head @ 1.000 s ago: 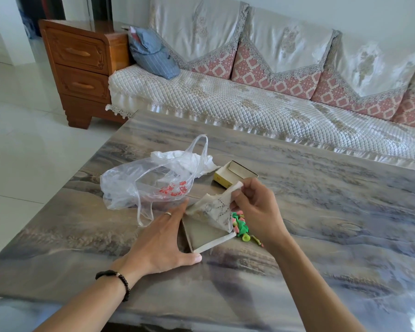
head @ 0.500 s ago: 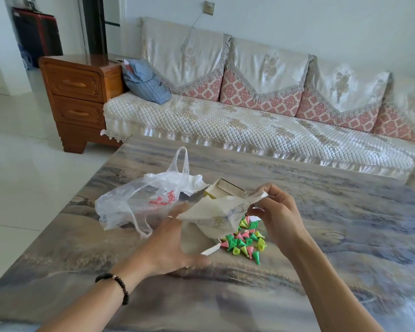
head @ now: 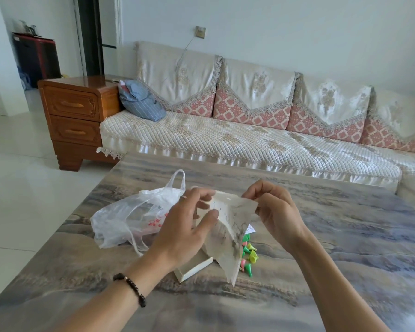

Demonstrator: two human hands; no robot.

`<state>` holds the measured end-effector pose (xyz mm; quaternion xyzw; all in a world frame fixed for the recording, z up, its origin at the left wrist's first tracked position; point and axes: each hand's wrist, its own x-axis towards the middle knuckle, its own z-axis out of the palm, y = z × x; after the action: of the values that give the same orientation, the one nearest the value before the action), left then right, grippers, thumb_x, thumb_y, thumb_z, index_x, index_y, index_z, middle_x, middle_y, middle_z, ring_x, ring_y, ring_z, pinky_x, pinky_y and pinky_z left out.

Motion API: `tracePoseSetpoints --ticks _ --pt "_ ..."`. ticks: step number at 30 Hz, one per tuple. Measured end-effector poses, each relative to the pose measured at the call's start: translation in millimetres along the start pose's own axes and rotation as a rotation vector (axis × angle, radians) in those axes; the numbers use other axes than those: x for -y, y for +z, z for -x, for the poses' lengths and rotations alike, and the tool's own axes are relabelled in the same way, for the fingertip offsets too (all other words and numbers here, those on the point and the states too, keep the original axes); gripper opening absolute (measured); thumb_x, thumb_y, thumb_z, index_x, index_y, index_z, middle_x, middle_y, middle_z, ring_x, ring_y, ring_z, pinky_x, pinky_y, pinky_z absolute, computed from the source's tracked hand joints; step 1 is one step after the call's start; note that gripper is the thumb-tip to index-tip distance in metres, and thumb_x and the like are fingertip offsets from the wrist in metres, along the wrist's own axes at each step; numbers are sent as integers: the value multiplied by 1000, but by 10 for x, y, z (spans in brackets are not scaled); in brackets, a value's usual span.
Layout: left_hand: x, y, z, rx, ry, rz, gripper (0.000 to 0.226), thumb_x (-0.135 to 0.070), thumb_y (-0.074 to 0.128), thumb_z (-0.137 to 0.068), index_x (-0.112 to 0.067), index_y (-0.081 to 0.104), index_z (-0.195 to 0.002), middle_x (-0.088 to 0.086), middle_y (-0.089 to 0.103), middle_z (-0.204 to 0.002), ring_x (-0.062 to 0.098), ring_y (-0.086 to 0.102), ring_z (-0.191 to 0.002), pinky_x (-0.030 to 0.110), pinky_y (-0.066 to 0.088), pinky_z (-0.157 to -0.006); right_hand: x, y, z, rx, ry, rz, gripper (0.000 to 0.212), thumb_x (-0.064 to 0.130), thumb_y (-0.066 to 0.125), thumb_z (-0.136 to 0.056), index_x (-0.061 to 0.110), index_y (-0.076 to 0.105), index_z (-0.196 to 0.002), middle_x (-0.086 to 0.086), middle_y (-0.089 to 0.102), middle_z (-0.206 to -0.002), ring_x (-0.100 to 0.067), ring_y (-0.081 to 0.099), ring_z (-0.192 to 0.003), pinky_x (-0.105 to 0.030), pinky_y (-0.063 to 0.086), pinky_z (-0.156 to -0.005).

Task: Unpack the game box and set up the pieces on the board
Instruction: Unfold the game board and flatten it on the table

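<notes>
A folded white paper game board with faint printed lines hangs in the air above the table. My left hand pinches its left edge and my right hand pinches its upper right corner. Under the sheet lies the shallow white game box, partly hidden. Several small green, yellow and pink cone pieces lie heaped on the table just right of the box, partly behind the paper.
A crumpled clear plastic bag with red print sits left of my hands on the marbled table. A quilted sofa runs along the table's far edge, a wooden drawer cabinet stands at its left end.
Both hands lifted the folded paper higher off the box and spread it wider. The left hand left the table and took the sheet's edge. The camera tilted up.
</notes>
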<state>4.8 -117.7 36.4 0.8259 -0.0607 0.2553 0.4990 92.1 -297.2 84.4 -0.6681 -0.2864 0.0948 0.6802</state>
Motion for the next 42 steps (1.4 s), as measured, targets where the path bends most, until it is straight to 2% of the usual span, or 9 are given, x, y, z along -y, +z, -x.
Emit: tracePoseSetpoints --ticks 5,10,14,19,23,26,31,36,42 --pt "-135 98 -189 -219 217 -347 11 -20 73 -83 -22 73 -94 -8 46 -93 12 50 -88 28 48 -66 188 8 75 3 -13 101 13 1 51 -81 -4 59 -74 -7 56 -60 -12 48 -51 -18 38 -48" --pt "-127 126 -125 -276 505 -538 11 -24 66 -86 -19 76 -88 -4 61 -93 19 55 -93 38 41 -90 327 -121 81 -226 -53 491 10 16 79 -78 12 70 -82 -5 66 -69 -10 57 -59 -25 50 -57" --pt "-225 162 -148 -268 536 -579 11 -23 67 -87 -17 76 -91 -4 65 -90 21 58 -87 36 43 -78 416 -201 145 -42 78 608 39 46 77 -72 19 69 -99 -2 69 -88 -13 66 -77 -27 54 -74" --pt "-334 183 -224 -280 622 -627 5 -13 75 -83 -15 76 -87 -4 68 -90 23 59 -90 32 37 -79 414 -249 213 77 139 791 19 23 66 -89 15 71 -72 -8 64 -62 -9 48 -52 -24 41 -55" --pt "-369 119 -172 -287 688 -660 8 -14 72 -83 -15 77 -90 0 70 -100 24 59 -105 39 40 -89 435 -319 189 -241 185 607 23 14 57 -94 -1 62 -77 -6 59 -63 -8 54 -48 -26 49 -50" --pt "-411 73 -114 -169 736 -606 14 -23 63 -88 -18 75 -83 -6 72 -93 17 61 -104 39 39 -96 471 -351 115 -425 247 266 21 14 51 -97 5 61 -81 -21 69 -88 -29 66 -74 -47 57 -74" --pt "-538 -33 -63 -44 408 -218 43 -66 60 -80 -24 63 -82 -12 61 -86 8 59 -85 34 50 -72 604 -350 36 -500 239 166 19 -2 41 -89 -4 60 -88 -17 53 -80 -28 45 -72 -39 36 -69" --pt "-574 -123 -183 -58 244 -386 80 -71 60 -70 -31 37 -135 -10 42 -134 8 35 -125 34 38 -102 852 -254 65 -394 140 231 14 3 54 -92 -2 67 -90 -15 65 -77 -27 55 -68 -39 47 -64" --pt "-745 -36 -238 119 50 -63 68 -65 69 -73 -38 49 -132 -16 53 -131 1 49 -120 30 42 -102 1066 -98 207 -211 -2 307 19 11 52 -97 5 67 -87 -21 69 -78 -27 53 -61 -37 42 -57"
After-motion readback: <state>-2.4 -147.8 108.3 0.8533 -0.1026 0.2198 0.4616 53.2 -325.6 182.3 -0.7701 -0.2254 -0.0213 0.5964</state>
